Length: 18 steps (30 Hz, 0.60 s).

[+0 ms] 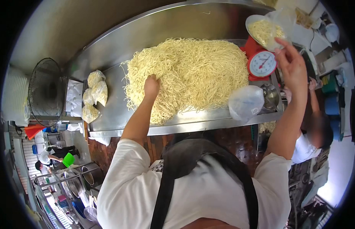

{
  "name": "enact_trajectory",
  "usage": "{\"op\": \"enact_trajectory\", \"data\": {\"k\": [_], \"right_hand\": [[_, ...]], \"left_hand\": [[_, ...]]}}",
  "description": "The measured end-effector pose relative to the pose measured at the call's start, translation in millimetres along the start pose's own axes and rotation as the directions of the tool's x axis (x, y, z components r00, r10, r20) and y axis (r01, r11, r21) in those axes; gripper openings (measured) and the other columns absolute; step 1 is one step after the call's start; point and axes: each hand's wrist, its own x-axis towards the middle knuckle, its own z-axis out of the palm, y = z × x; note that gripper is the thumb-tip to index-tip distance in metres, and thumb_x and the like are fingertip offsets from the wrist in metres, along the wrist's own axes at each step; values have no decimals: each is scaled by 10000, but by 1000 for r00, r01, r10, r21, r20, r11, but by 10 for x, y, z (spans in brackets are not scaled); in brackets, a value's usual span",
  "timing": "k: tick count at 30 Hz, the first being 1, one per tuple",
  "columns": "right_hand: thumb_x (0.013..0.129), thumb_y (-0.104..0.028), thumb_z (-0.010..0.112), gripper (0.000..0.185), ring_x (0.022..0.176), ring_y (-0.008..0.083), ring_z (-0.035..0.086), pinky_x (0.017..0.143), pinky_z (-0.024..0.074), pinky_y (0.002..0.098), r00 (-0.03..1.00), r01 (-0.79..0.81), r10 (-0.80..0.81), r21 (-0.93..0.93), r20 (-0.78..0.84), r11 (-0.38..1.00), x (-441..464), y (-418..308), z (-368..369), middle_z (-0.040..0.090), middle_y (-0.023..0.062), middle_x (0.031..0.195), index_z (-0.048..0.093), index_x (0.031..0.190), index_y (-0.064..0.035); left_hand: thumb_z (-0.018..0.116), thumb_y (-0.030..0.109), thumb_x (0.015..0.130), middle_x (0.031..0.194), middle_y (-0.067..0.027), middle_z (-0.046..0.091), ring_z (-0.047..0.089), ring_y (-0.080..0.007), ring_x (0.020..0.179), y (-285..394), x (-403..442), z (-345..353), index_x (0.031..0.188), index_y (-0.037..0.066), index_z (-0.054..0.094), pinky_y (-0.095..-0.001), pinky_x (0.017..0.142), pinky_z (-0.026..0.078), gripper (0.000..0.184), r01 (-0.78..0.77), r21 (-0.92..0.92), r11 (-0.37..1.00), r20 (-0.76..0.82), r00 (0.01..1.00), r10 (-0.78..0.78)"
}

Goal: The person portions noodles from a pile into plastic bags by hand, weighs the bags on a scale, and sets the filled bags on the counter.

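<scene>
A large heap of pale yellow noodles [200, 72] covers the middle of the steel tray [112, 80]. My left hand [151, 87] reaches into the left part of the heap, its fingertips hidden among the strands. At the upper right, my right hand [290, 57] is raised beside a red scale [262, 64], fingers bent near a clear plastic bag [282, 23]; whether they grip it is unclear. Noodles [263, 31] lie in the scale's pan, partly behind the bag. A translucent bag [246, 102] rests at the heap's lower right.
Filled noodle bags [95, 93] sit at the tray's left end, near a black fan [47, 91]. A metal bowl [270, 96] is below the scale. One person [307, 145] is close at the right; another person [45, 157] is far left.
</scene>
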Motion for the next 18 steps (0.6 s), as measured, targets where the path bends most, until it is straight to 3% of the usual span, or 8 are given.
{"op": "enact_trajectory", "data": {"k": [3,6,8,10,12,14,18], "right_hand": [[908,-137,649,271,614,113,514,605,434,260,997,-23,15,99,72,995,-217,-382,439,579,42,677,659,1165,-53],[908,-161,661,312,623,128,540,610,455,280,965,45,-67,92,254,995,-309,-566,994,620,44,731,642,1206,-70],[897,-190,678,495,872,219,628,798,509,341,903,-24,-12,79,430,997,-310,-785,1448,661,129,1006,526,1359,-95],[872,-222,703,728,1209,329,526,1034,425,415,931,256,-249,8,268,967,-330,-897,2116,540,218,1297,335,1484,-82],[835,-281,751,875,1327,314,441,1135,340,409,931,339,-328,-49,163,939,-282,-1376,2566,421,207,1421,235,1516,-90],[842,-241,742,804,1284,355,465,1095,368,433,912,411,-410,39,-22,911,-150,-1712,2972,449,222,1382,282,1474,-51],[853,-172,686,455,1092,417,562,934,446,480,884,454,-459,384,-85,804,235,-2219,3191,600,232,1135,478,1228,-19]], "left_hand": [[674,104,828,926,-212,614,569,-404,978,15,122,-247,964,-4,629,-491,779,475,179,-161,-113,980,-197,971,137],[651,54,811,938,-194,610,559,-393,916,328,231,-966,908,-8,628,-469,795,462,118,-325,-54,944,-326,900,291],[629,26,794,952,-177,609,540,-386,888,416,350,-1402,904,-2,636,-455,811,450,113,-451,-47,891,-432,814,389],[619,30,789,966,-154,610,538,-376,915,638,410,-1972,922,13,643,-457,817,447,136,-531,-53,846,-488,753,442],[628,61,835,991,-122,602,548,-330,930,895,372,-2549,953,38,672,-415,834,450,128,-609,29,793,-527,665,529],[637,89,844,990,-112,606,550,-318,930,1083,338,-2977,956,40,680,-401,839,450,130,-688,43,724,-536,596,598],[668,142,849,1003,-109,611,555,-316,954,1116,338,-3324,916,33,694,-371,850,448,131,-765,-8,645,-557,539,632]]}}
